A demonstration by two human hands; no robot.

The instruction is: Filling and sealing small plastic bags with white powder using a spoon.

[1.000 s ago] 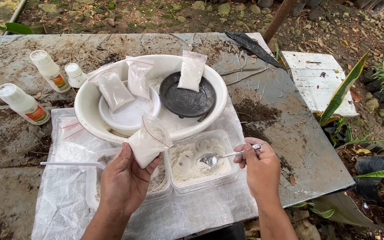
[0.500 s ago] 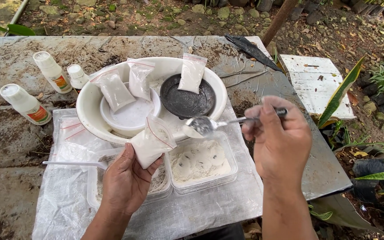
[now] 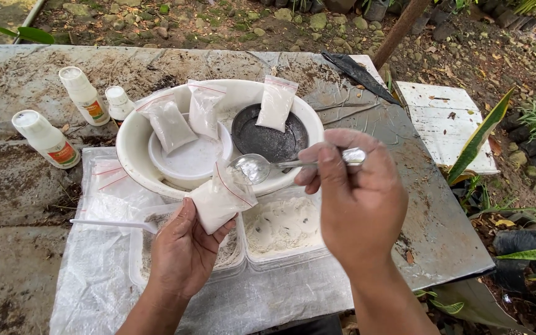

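Holding a small zip-seal plastic bag [image 3: 221, 201], part-filled with white powder, the left hand [image 3: 184, 254] closes fingers and thumb about its lower half, mouth tilted toward one o'clock; the right hand [image 3: 355, 198] pinches the handle of a metal spoon [image 3: 280, 166] between thumb and curled fingers, the bowl, carrying a little powder, touching the bag's open mouth.

Progress, judged from the layout: three filled bags already propped in the large white basin [image 3: 150, 177], namely one [image 3: 167, 123] at ten o'clock of the basin's middle, one [image 3: 204, 108] at eleven, one [image 3: 276, 102] at one o'clock against the dark round pan [image 3: 268, 142]; the bag in hand roughly half full and unsealed; powder remaining in two clear rectangular tubs, the right tub [image 3: 283, 226] fairly well stocked, the left tub [image 3: 231, 251] largely hidden behind the hand; empty red-striped bags [image 3: 110, 174] lying at nine o'clock of the basin, so more filling appears left.

Materials: bags thin, glossy, transparent with a red seal line; powder fine, off-white, slightly clumped with dark flecks; spoon polished steel; basin smooth plastic, holding a shallow white dish [image 3: 187, 161]; pan matte black, round; woven translucent sheet [image 3: 88, 279] under the tubs; tabletop [image 3: 7, 205] rough, stained, weathered; three white bottles [image 3: 44, 138] with labels at ten o'clock; a white plastic stick [image 3: 110, 224] just left of the hand.
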